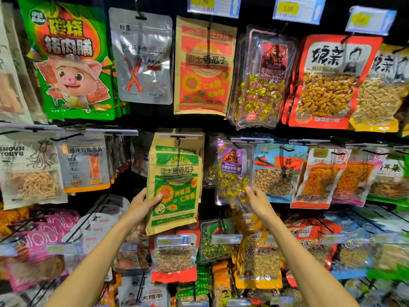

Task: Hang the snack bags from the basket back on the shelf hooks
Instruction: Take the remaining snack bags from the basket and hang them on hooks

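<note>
- Nearest me: both forearms reach up into the middle hook row; basket not in view, so can't tell how many bags are left.
- Left hand: thumb over the front of the green sunflower-seed bag, fingers behind it, gripping the lower left edge. I judge it's steadying the bag so it hangs flat on its hook.
- Right hand: fingers at the lower right corner of the clear candy bag w/ purple bull label. Looks like a light pinch, but fingertips blur into the plastic, so can't tell for sure.
- Both bags look already threaded at the top; hand work seems to be straightening, not loading.
- Behind: more bags stacked on the same hooks, count unclear.
- Farther up: top row w/ the red sunflower-seed bag and price tags, text blurry.
- Frame edges smeared; lower rows cut off by the arms.
</note>
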